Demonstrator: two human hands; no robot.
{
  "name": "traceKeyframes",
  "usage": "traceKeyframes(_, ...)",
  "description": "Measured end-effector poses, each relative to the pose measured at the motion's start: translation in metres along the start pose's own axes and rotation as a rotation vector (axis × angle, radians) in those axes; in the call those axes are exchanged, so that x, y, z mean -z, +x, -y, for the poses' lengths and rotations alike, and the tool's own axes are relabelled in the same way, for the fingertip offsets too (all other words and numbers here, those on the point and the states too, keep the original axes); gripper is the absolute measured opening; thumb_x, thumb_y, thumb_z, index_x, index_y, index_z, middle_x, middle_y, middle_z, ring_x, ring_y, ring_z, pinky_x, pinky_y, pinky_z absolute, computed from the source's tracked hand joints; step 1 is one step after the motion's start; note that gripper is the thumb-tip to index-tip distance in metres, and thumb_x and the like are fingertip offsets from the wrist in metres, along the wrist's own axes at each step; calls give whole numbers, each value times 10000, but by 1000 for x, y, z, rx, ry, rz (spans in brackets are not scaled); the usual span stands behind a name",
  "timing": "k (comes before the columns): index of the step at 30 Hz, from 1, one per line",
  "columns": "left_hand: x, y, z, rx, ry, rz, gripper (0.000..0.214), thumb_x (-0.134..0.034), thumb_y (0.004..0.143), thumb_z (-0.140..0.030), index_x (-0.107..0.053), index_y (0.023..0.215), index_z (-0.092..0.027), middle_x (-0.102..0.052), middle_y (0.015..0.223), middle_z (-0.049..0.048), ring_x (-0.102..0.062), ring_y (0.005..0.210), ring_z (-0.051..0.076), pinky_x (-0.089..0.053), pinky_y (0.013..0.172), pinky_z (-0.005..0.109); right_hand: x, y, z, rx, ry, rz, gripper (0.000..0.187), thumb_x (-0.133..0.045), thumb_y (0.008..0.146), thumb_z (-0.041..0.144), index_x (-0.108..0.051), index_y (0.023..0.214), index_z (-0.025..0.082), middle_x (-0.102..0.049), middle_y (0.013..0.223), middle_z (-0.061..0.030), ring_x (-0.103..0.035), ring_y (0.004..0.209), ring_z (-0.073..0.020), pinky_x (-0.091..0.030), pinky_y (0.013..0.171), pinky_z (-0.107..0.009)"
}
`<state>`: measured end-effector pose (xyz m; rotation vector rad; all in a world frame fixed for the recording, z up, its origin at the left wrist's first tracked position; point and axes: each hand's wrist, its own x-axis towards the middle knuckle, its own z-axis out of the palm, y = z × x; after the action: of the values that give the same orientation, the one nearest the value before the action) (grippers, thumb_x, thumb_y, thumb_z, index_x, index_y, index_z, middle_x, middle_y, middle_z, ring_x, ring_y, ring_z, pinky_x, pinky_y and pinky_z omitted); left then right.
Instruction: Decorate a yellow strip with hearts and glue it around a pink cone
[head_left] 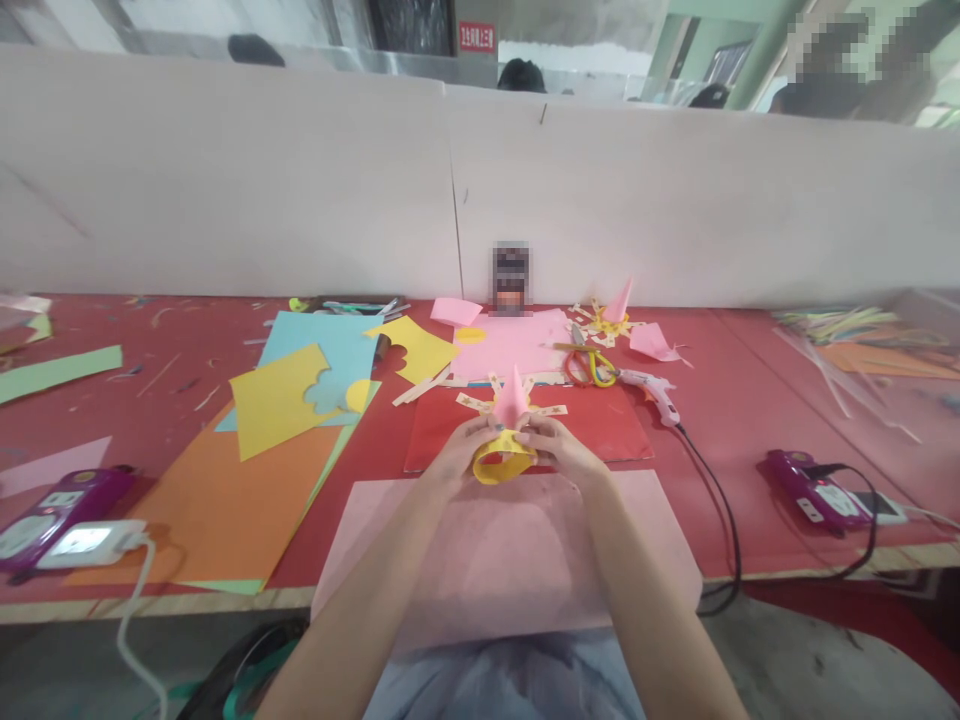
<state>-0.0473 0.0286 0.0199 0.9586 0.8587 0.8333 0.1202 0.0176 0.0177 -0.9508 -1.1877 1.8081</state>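
Note:
Between my two hands is a yellow paper ring, held low over the front of the work area. My left hand grips its left side, and the fingers of my right hand close on its right side. A pink paper cone points up just behind the ring, with patterned paper strips spreading around it; how these join the ring is hidden by my fingers. A similar piece with a pink cone stands farther back on the right.
Beneath my hands lie a red sheet and a pink board overhanging the table edge. Scissors and a corded pink glue gun are to the right. Coloured paper covers the left; purple power strips sit at both sides.

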Motion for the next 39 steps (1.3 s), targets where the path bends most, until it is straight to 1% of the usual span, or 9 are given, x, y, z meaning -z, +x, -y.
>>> traceKeyframes(5,0,-1,-2,-11,13,-7,199,-620,635,-310,-480,604,-171,-513,571,-49,-487,537,81,-362,542,222,2,2,-3,16,-21,18,265,-688,653,340,-485,702,179,-407,606,63,-337,489,-32,-226,427,-160)
traceKeyframes(12,-3,-2,-4,-13,33,-31,172,-608,636,-288,-488,597,-171,-507,575,-53,-480,551,81,-350,557,221,4,5,-8,31,0,55,268,-675,646,331,-463,740,197,-409,610,69,-306,464,-32,-168,413,-176)
traceKeyframes(17,-5,-1,-4,-12,44,-36,159,-607,621,-284,-498,602,-170,-508,576,-50,-484,568,87,-352,566,220,6,8,-12,58,8,82,251,-664,661,311,-469,772,198,-416,598,70,-293,445,-31,-157,400,-180)
traceKeyframes(23,-4,0,-2,-15,56,-37,166,-604,619,-278,-484,592,-168,-507,582,-48,-474,567,85,-359,576,222,3,4,-5,22,16,59,224,-642,655,268,-470,782,201,-451,626,66,-331,454,-29,-176,411,-169)
traceKeyframes(26,-2,1,-1,-15,59,-38,171,-603,619,-286,-482,593,-168,-509,587,-43,-476,566,88,-362,576,228,3,3,-3,15,18,55,219,-639,644,263,-475,776,200,-453,619,67,-325,446,-26,-169,407,-167)
traceKeyframes(30,-1,1,-1,-19,59,-36,185,-604,616,-294,-468,587,-170,-511,588,-41,-483,569,93,-366,576,231,3,3,-3,2,30,57,214,-641,632,262,-485,765,202,-479,639,57,-348,452,-32,-178,405,-173)
traceKeyframes(33,-2,1,-1,-21,65,-38,191,-605,610,-298,-464,591,-172,-523,602,-36,-494,580,100,-369,576,235,4,4,-4,8,30,65,230,-648,632,272,-498,795,208,-477,632,57,-356,456,-37,-187,404,-174)
traceKeyframes(36,-2,1,-2,-27,72,-43,176,-597,615,-292,-471,595,-171,-530,611,-35,-497,586,100,-368,579,233,4,4,-5,51,20,76,244,-652,651,294,-509,826,203,-461,610,60,-339,445,-34,-177,397,-176)
traceKeyframes(39,-3,0,-3,-28,81,-42,162,-589,621,-282,-480,588,-167,-522,591,-41,-488,573,92,-363,577,229,4,6,-7,77,0,85,248,-661,664,309,-515,830,195,-436,572,73,-292,418,-24,-169,387,-181)
